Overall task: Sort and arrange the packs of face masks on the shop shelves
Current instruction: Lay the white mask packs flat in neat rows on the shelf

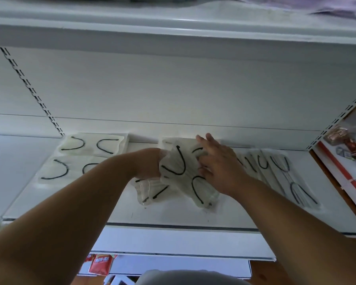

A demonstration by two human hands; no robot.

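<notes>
Both arms stretched out over the white shelf. Left hand tucked behind a crinkly clear mask pack, maybe gripping its edge, hard to tell. Right hand flat on top of that pack, fingers straight. See-through bag, pale masks inside, black ear loops. More packs lying flat at far left and just right.

Red snack packets are lying at six o'clock, below the shelf edge. At three o'clock, bagged goods are sitting on a red-trimmed neighbouring rack. A slotted upright rail is running diagonally at ten o'clock.
</notes>
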